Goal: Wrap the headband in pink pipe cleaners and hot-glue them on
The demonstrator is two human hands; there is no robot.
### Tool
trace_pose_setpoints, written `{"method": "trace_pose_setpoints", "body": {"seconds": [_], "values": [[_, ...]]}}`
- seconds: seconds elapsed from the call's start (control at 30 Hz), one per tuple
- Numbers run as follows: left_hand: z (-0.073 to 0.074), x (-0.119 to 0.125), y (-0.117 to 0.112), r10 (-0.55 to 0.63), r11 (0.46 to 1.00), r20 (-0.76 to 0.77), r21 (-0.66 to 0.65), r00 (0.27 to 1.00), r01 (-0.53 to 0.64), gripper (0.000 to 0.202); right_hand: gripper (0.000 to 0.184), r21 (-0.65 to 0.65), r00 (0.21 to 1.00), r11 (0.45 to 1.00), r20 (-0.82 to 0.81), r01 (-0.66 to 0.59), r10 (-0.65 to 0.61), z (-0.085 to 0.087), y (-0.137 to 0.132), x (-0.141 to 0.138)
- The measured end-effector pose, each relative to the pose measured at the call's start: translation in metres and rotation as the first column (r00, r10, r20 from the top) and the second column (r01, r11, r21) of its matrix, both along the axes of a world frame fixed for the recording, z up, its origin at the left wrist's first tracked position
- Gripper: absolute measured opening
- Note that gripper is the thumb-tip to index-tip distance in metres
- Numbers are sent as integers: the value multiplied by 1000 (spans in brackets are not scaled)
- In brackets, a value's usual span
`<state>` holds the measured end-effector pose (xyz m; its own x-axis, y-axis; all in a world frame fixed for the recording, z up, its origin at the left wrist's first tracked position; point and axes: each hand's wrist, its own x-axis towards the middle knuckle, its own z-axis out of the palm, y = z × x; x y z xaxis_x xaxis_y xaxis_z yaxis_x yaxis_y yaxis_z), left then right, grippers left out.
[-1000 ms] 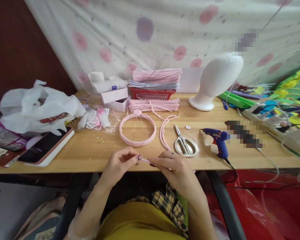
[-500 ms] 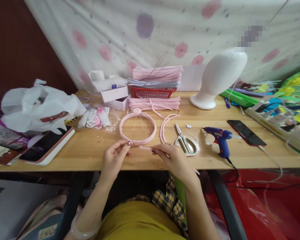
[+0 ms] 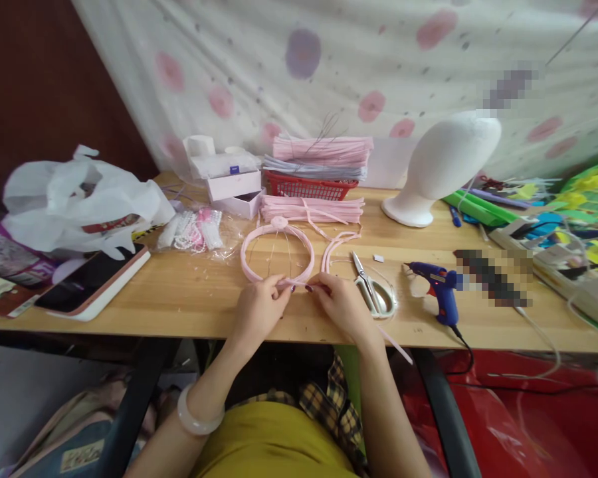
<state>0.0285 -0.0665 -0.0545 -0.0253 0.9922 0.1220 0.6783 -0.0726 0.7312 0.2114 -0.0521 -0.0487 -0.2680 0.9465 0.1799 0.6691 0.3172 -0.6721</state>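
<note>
A pink fuzzy ring, with a round pink knob at its far side and thin wires across its middle, lies before me. At its near edge, my left hand is closed in a pinch on a pink pipe cleaner. My right hand pinches the same pipe cleaner just to the right, and its tail sticks out past my right wrist. My left fingers cover part of the ring's near rim; whether they also grip the ring is hidden. Scissors lie beside my right hand.
Curved pink stems lie right of the ring. Behind are a pink pipe cleaner bundle and a red basket. A blue glue gun and white foam head stand right; a phone and bagged beads sit left.
My left hand has moved right along the ring's near edge, closer to my right hand. More of the pipe cleaner's tail now shows beyond my right wrist. The view has shifted slightly.
</note>
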Motion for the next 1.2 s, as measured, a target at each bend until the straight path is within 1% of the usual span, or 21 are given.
{"method": "trace_pose_setpoints", "body": {"seconds": [0.13, 0.2, 0.33, 0.43, 0.5, 0.57, 0.63, 0.7, 0.8, 0.9, 1.03, 1.1, 1.2], "values": [[-1, 5, 3, -22, 999, 64, -41, 998, 24, 32, 20, 4, 999, 1000, 27, 27, -27, 0, 2, 5], [-4, 7, 5, -20, 999, 72, -36, 997, 23, 31, 19, 6, 999, 1000, 38, 30, -30, 1, 4, 6], [-9, 12, 6, -5, 999, -39, 53, 999, 7, 28, 18, 14, 998, 999, 47, 33, -34, 2, 4, 10], [-11, 7, 3, -52, 992, -61, 114, 997, 59, 27, 18, 6, 999, 1000, 49, 7, -7, 4, 3, 14], [-12, 0, -2, -89, 987, 2, 137, 996, 88, 24, 17, -13, 998, 1000, 52, -22, 23, 5, 1, 14], [-11, -11, -9, -108, 985, 107, 148, 988, 91, 19, 16, -34, 997, 998, 48, -58, 60, 8, -3, 12], [-10, -20, -15, -114, 987, 220, 133, 969, 86, 16, 17, -53, 994, 994, 40, -97, 99, 11, -6, 7], [-9, -28, -19, -102, 992, 292, 96, 951, 77, 14, 17, -69, 992, 990, 40, -120, 123, 14, -10, 3], [-9, -35, -20, -81, 997, 311, 28, 947, 76, 17, 15, -82, 993, 990, 21, -115, 117, 17, -14, -1], [-9, -36, -19, -60, 998, 309, -11, 949, 67, 20, 12, -40, 992, 992, -23, -123, 122, 20, -17, 0], [-8, -34, -19, -38, 999, 299, 3, 953, 39, 20, 12, 55, 987, 987, -51, -152, 155, 21, -21, 1], [-7, -34, -20, -43, 999, 292, 19, 955, 39, 19, 12, 54, 985, 986, -61, -159, 163, 20, -22, 2], [-7, -34, -20, -63, 998, 306, 48, 950, 51, 15, 13, 15, 989, 991, -49, -135, 136, 19, -22, 4]]}}
